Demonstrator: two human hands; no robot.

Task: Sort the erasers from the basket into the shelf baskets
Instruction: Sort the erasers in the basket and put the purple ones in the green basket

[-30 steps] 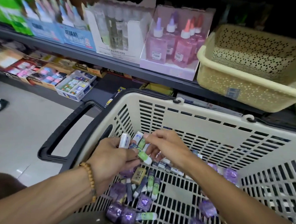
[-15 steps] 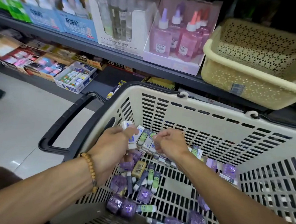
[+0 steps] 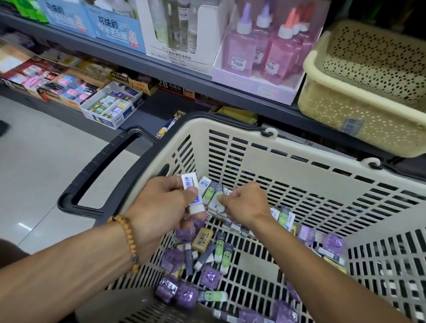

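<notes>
A cream shopping basket (image 3: pixel 295 151) with a black handle (image 3: pixel 99 174) holds several loose erasers (image 3: pixel 213 256), purple-wrapped, green-and-white and white ones. My left hand (image 3: pixel 164 208) grips white erasers with blue sleeves (image 3: pixel 191 185) above the basket's left side. My right hand (image 3: pixel 244 203) pinches a white eraser (image 3: pixel 218 201) out of a row leaning against the far wall. A yellow perforated shelf basket (image 3: pixel 359 115) stands on the shelf at the upper right; what is inside it is hidden.
Glue bottles in a pink display box (image 3: pixel 261 49) and other boxed goods fill the upper shelf (image 3: pixel 114 48). Open cartons of erasers (image 3: pixel 110 104) line the lower shelf at left. Grey tiled floor (image 3: pixel 32 162) lies left of the basket.
My left hand has closed around the white erasers and lifted slightly. My right hand has moved down onto the row of erasers at the far wall. The camera has tilted a little lower.
</notes>
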